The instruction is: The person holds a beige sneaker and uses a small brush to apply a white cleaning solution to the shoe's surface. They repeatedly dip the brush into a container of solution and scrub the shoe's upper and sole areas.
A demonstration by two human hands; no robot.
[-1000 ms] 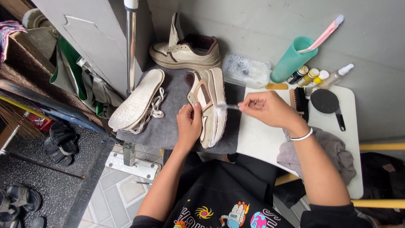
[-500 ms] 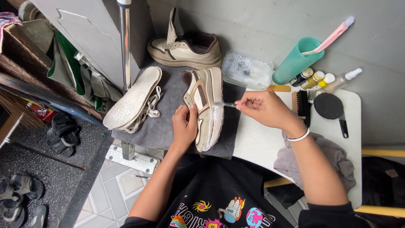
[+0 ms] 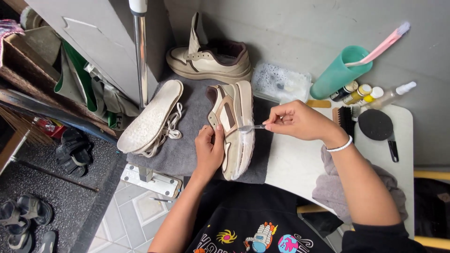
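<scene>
Little has moved since the earlier frames: the sneaker point(image 3: 234, 129) lies in the same spot on the grey towel point(image 3: 187, 140), and the small brush point(image 3: 251, 127) has only crept a touch along the sole edge, so the scrubbing looks to be carrying on along the same stretch rather than shifting to a new part. The view itself has drifted slightly, which accounts for most of the apparent shift.

The sneaker rests on its side, its long axis running away from the person, tilted slightly. Which end is toe I cannot tell for sure; the open collar seems to sit at the far end. Its white sole faces the right hand point(image 3: 300, 122), its tan and cream upper faces the left hand point(image 3: 210, 150).

The left hand lies flat on the upper, fingers curled over it, pressing it down. The right hand pinches the brush handle between thumb and fingertips, bristles touching the foamy sole edge.

Beyond the left hand lie a loose insole point(image 3: 150, 117) and white laces point(image 3: 173, 126). Beyond both hands stands the second sneaker point(image 3: 211, 58). Past the right hand, on the white tabletop point(image 3: 290, 164), sit a clear tub of suds point(image 3: 281, 83), a teal cup point(image 3: 338, 72) and small bottles point(image 3: 361, 93).
</scene>
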